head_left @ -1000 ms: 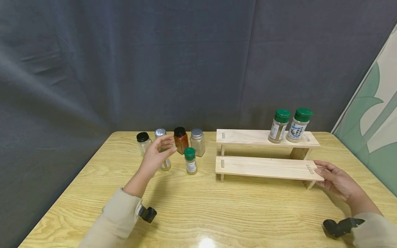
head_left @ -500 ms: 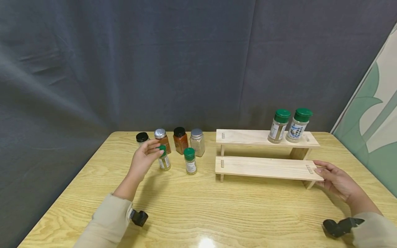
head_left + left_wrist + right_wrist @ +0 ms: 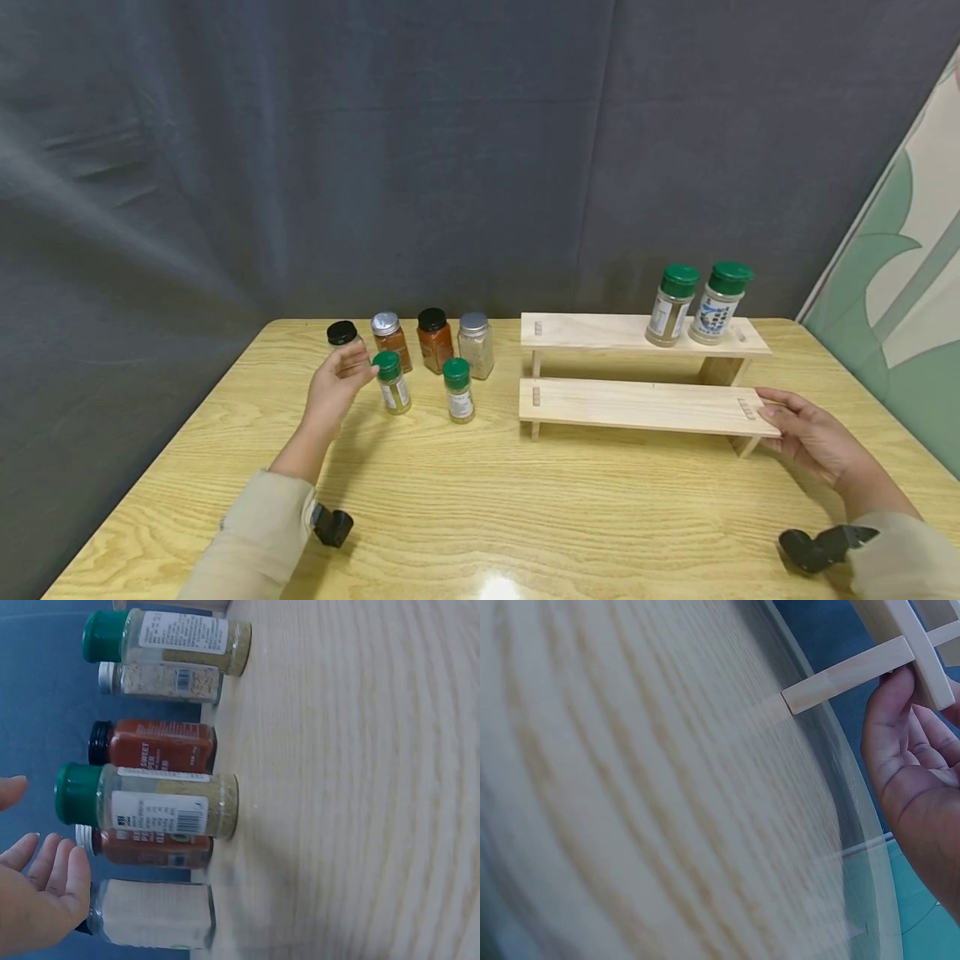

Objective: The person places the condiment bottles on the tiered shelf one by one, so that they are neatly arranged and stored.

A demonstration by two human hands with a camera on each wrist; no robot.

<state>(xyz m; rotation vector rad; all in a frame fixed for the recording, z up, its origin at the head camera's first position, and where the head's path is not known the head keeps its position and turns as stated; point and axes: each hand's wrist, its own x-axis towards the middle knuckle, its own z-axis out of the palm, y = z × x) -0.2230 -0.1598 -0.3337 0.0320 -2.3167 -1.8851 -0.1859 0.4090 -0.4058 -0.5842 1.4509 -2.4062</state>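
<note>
My left hand [image 3: 333, 386] hovers beside the left green-capped spice jar [image 3: 393, 385], its thumb and fingers apart with nothing between them. Behind those fingers, a black-lidded jar [image 3: 342, 333] of pale contents is partly hidden in the head view; the left wrist view shows its pale body [image 3: 156, 913]. A second green-capped jar [image 3: 460, 392] stands to the right. My right hand [image 3: 813, 437] grips the right end of the two-tier wooden rack [image 3: 645, 404] at its lower shelf. In the right wrist view, the thumb presses by the rack's leg [image 3: 851, 673].
Along the back stand a silver-lidded reddish jar [image 3: 392, 343], a black-lidded red jar [image 3: 436, 343] and a silver-lidded pale jar [image 3: 477, 347]. Two green-capped jars [image 3: 667, 315] occupy the upper shelf's right part. A dark curtain [image 3: 450, 167] hangs behind the table [image 3: 480, 508].
My left hand has moved left and slightly down, away from the red jar to beside the left green-capped jar, uncovering it. My right hand keeps its grip on the rack.
</note>
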